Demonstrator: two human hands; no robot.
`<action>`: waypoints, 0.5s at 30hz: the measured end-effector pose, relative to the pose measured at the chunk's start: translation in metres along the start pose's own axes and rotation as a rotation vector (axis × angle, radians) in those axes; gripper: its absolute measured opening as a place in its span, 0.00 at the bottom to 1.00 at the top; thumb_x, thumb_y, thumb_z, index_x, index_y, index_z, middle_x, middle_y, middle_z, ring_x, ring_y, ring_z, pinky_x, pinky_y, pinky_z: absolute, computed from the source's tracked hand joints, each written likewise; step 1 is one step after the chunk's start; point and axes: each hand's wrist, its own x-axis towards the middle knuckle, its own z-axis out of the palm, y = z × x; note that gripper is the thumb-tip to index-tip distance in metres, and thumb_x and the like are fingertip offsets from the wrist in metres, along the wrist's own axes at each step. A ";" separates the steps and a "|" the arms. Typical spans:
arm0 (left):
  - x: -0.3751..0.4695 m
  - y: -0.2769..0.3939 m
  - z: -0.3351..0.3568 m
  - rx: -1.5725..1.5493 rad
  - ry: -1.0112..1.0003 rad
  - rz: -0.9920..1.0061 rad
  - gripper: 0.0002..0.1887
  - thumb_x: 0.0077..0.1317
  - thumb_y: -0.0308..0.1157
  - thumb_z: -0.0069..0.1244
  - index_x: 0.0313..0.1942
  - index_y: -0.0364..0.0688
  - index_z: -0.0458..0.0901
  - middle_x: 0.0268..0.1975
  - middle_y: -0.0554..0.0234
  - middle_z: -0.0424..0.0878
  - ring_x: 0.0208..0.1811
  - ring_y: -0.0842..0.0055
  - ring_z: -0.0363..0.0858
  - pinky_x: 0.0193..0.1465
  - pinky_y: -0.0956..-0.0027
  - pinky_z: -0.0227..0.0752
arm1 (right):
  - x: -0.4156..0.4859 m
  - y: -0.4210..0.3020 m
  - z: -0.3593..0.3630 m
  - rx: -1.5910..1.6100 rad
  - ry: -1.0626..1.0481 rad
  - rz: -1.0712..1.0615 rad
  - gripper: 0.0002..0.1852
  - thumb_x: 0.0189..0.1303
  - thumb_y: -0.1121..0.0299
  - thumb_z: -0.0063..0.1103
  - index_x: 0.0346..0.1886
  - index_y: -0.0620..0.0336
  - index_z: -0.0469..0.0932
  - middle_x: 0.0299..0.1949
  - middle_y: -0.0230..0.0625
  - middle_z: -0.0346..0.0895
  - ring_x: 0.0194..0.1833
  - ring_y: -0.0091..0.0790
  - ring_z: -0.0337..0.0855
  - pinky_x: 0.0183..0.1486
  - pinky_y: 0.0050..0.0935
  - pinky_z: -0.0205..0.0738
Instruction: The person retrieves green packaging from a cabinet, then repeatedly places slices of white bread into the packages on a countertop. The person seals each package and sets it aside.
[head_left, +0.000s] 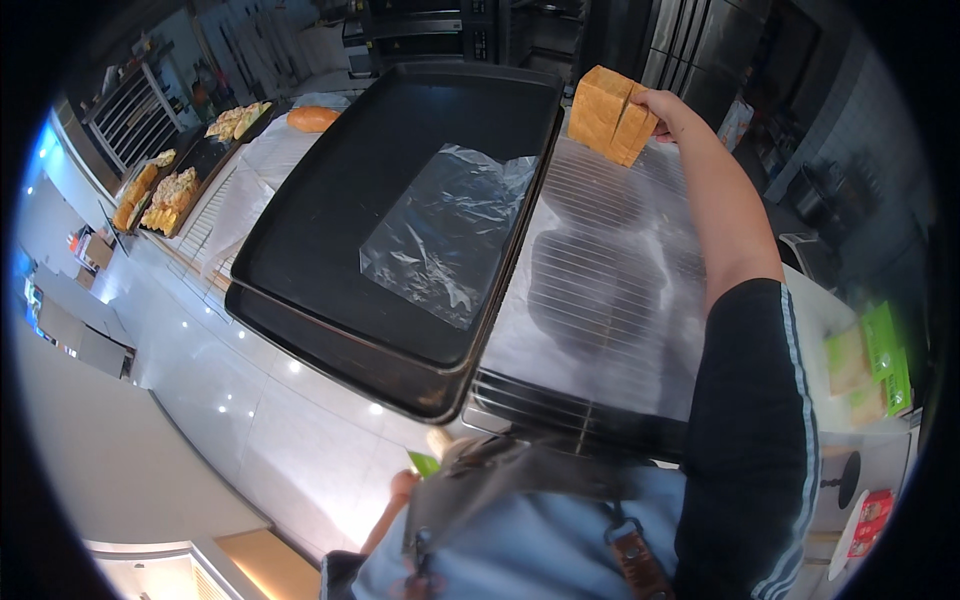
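Observation:
With my right hand (661, 114) I grip a sliced bread loaf (606, 112) at its right end, above the far part of a paper-lined wire rack (600, 262). The loaf has gaps between its thick pieces. Low in the picture, close to my body, my left hand (405, 480) is around something with a green part (424, 463); its shape is mostly hidden by my apron (517, 517). Left of the rack lie stacked black baking trays (322, 210), the upper one bearing a clear plastic bag (450, 232).
Topped breads (171, 196) sit on dark trays at the left, near a smooth bun (312, 118). Green-and-clear packages (874, 367) lie on a white surface at the right. Ovens (424, 34) stand at the back. The black trays jut over the front edge.

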 end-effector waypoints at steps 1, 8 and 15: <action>0.000 0.001 0.000 -0.011 -0.022 -0.021 0.24 0.59 0.54 0.52 0.32 0.39 0.86 0.36 0.44 0.86 0.43 0.52 0.83 0.47 0.51 0.74 | -0.002 -0.002 -0.001 -0.014 -0.012 0.004 0.28 0.56 0.37 0.57 0.50 0.47 0.81 0.43 0.33 0.82 0.40 0.32 0.80 0.44 0.40 0.69; -0.004 0.000 0.002 0.032 -0.097 -0.054 0.26 0.58 0.56 0.51 0.33 0.38 0.86 0.38 0.44 0.86 0.44 0.53 0.84 0.48 0.53 0.75 | -0.016 -0.012 0.006 -0.069 0.017 0.056 0.29 0.56 0.37 0.54 0.51 0.47 0.81 0.44 0.35 0.82 0.40 0.32 0.80 0.44 0.40 0.69; -0.003 -0.004 0.003 0.072 -0.107 -0.025 0.27 0.59 0.56 0.50 0.34 0.37 0.86 0.38 0.42 0.86 0.44 0.53 0.84 0.48 0.53 0.76 | -0.016 -0.018 0.009 -0.089 0.030 0.046 0.34 0.53 0.33 0.57 0.52 0.50 0.81 0.45 0.37 0.82 0.42 0.34 0.80 0.46 0.42 0.68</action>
